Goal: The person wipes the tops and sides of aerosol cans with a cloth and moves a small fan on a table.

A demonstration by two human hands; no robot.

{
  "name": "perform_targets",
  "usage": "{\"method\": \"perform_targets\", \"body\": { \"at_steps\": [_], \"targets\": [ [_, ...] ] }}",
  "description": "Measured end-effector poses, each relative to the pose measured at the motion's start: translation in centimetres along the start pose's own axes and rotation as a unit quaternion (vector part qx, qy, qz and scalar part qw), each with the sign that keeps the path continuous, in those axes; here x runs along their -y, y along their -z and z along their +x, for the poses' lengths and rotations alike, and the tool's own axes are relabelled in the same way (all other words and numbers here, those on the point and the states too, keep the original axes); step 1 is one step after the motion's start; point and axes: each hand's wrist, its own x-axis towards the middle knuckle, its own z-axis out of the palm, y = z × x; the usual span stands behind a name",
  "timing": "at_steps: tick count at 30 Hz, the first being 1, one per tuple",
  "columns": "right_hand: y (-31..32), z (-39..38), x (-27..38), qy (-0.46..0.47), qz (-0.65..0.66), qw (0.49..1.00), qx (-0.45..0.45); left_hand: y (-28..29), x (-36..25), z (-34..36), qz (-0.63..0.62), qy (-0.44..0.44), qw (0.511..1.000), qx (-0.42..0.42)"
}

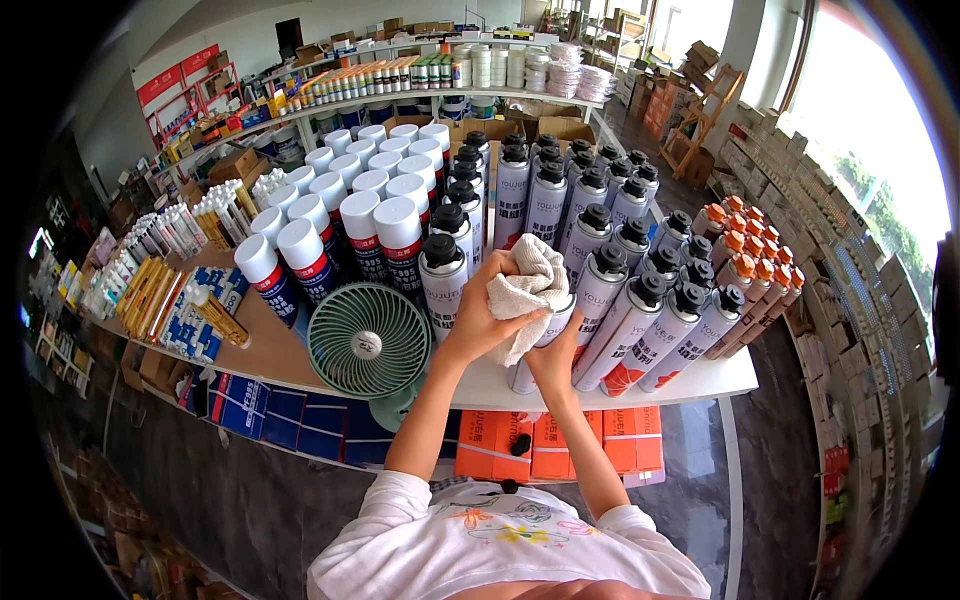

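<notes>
My left hand [482,318] is closed on a crumpled beige cloth [528,285], pressed against the upper part of a foam spray can [556,322]. Wrapped around that can lower down is my right hand [553,362]. The cloth and fingers hide the can's top. To its right stand several pale grey spray cans with black caps [640,325], set close together. A matching black-capped can [443,285] stands just left of my left hand. Beside my left forearm is a round green desk fan [368,345].
White-capped dark blue cans [398,240] stand in rows behind the fan. Orange-capped tubes [760,265] crowd the table's right end. Yellow and white cartridges [150,290] lie at the left. Orange cartons [565,440] and blue boxes [265,410] sit below the tabletop.
</notes>
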Motion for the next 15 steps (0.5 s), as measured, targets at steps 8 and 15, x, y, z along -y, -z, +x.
{"method": "perform_targets", "body": {
  "at_steps": [8, 15],
  "targets": [
    [0.3, 0.0, 0.3, -0.022, -0.027, 0.999, 0.009, -0.4, 1.3, -0.4, -0.012, 0.031, 0.997, -0.074],
    [0.2, 0.4, 0.5, -0.018, -0.009, 1.000, 0.014, 0.9, 0.3, -0.7, -0.109, 0.097, 0.987, -0.062]
  ]
}}
